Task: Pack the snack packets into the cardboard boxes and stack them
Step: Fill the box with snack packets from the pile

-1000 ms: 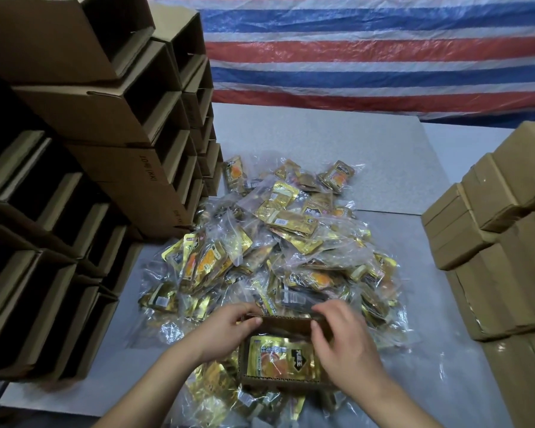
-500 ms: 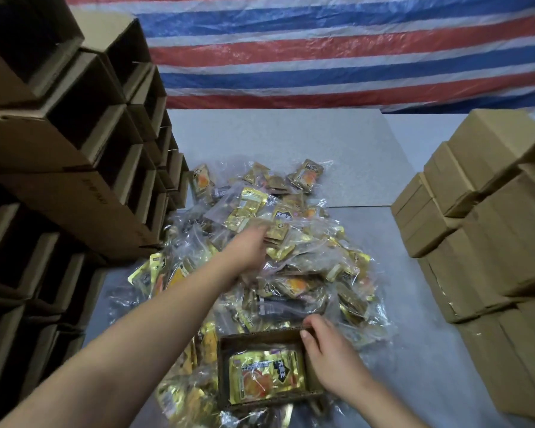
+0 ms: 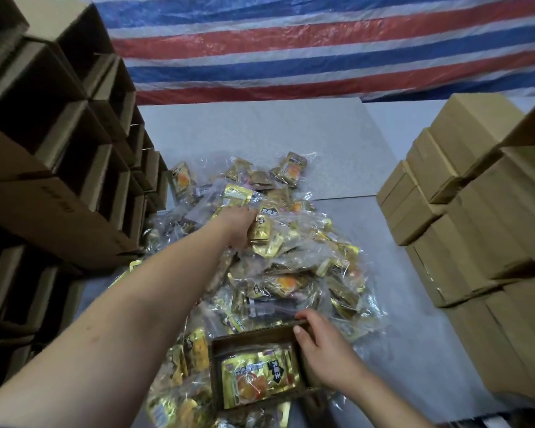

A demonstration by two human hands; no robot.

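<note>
A pile of gold snack packets (image 3: 291, 273) in clear wrap covers the middle of the grey table. An open cardboard box (image 3: 247, 336) lies near me on the pile, with one gold packet (image 3: 260, 378) flat inside. My left hand (image 3: 237, 225) reaches far into the pile and its fingers curl round a gold packet (image 3: 261, 231) there. My right hand (image 3: 325, 353) grips the box's right wall, thumb inside the rim.
Stacks of open empty cardboard boxes (image 3: 59, 149) tower on the left, close to the pile. Closed packed boxes (image 3: 476, 211) are stacked on the right. A striped red, white and blue tarp (image 3: 322, 47) hangs behind the grey table (image 3: 275, 131).
My left hand left the box, reached forward into the pile and took hold of a gold packet. My right hand stayed on the box's right side.
</note>
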